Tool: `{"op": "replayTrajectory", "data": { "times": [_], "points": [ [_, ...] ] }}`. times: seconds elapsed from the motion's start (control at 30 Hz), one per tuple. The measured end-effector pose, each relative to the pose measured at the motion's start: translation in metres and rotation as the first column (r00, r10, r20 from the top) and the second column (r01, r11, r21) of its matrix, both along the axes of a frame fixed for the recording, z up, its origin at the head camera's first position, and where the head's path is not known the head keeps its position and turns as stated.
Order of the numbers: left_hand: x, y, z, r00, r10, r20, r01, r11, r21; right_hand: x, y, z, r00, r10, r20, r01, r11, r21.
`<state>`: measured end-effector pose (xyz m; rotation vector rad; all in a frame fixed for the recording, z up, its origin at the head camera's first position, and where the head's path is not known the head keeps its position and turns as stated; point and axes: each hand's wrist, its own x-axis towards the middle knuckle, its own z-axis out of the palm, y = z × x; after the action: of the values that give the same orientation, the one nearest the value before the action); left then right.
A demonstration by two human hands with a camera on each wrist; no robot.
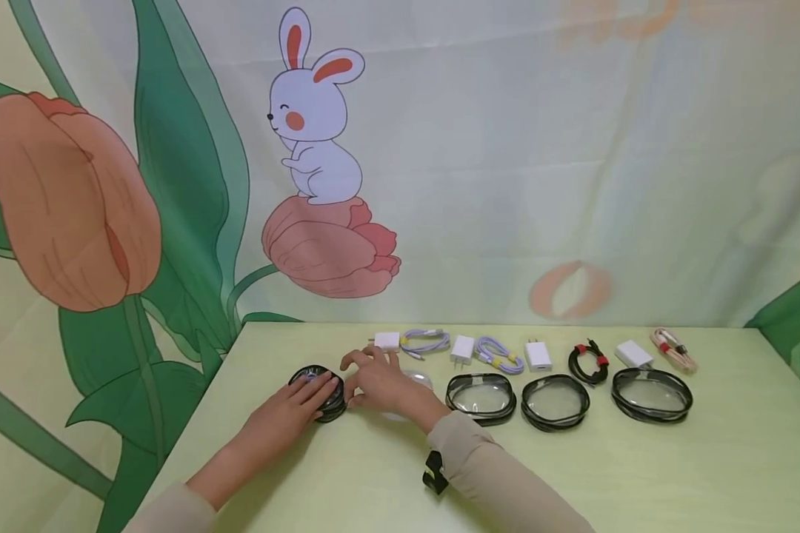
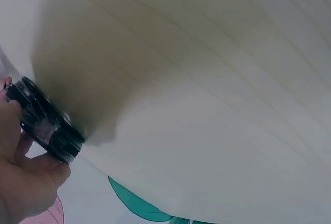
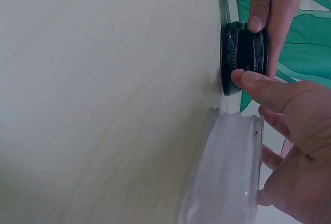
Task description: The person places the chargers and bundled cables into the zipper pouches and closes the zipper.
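Note:
A small round zip pouch with thick black sides (image 1: 334, 406) lies at the left of the table. My left hand (image 1: 300, 403) holds it, fingers across its top and, in the right wrist view, the thumb on its black side (image 3: 244, 53). My right hand (image 1: 390, 385) is at its right side. There, thumb and a fingertip pinch at the ridged seam; whether a zip pull is between them is too small to tell. Beside the right hand stands a clear round pouch (image 3: 222, 172), partly hidden by that hand in the head view.
Three clear pouches with black rims (image 1: 483, 400), (image 1: 555, 403), (image 1: 652, 396) lie in a row to the right. Behind them are white charger plugs (image 1: 538, 355), purple cables (image 1: 500, 355), a black cable (image 1: 588, 363) and a pink cable (image 1: 673, 349). A printed cloth (image 1: 473, 185) hangs behind the table.

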<state>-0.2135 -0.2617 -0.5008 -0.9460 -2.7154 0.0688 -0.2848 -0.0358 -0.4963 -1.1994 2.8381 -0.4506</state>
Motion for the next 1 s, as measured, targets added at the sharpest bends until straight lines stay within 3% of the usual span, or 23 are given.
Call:
{"op": "replayTrajectory", "data": {
  "times": [0.07,0.2,0.43,0.6,0.77,1.0],
  "points": [
    [0.001,0.000,0.001,1.000,0.020,-0.011,-0.020,1.000,0.000,0.001,0.000,0.000,1.000,-0.019,0.006,0.019,1.000,-0.001],
    [0.005,-0.003,0.006,0.999,0.034,0.037,-0.033,0.999,-0.015,0.002,-0.001,-0.002,0.998,-0.056,0.009,0.056,0.998,0.020],
    [-0.006,-0.021,0.001,0.987,-0.094,0.130,0.099,0.995,-0.031,-0.002,-0.005,-0.003,0.997,-0.022,-0.071,0.033,0.988,0.148],
    [-0.011,-0.025,-0.005,0.979,-0.117,0.170,0.115,0.993,0.018,-0.003,-0.004,-0.003,0.992,0.008,-0.128,0.009,0.991,0.135],
    [-0.009,-0.017,-0.001,0.987,-0.083,0.139,0.082,0.997,0.010,-0.001,0.001,-0.001,0.988,0.028,-0.149,-0.012,0.994,0.105],
    [-0.009,-0.013,-0.006,0.998,-0.024,0.059,0.024,1.000,-0.004,0.009,-0.001,-0.002,0.995,0.051,-0.091,-0.043,0.995,0.086]
  ]
}}
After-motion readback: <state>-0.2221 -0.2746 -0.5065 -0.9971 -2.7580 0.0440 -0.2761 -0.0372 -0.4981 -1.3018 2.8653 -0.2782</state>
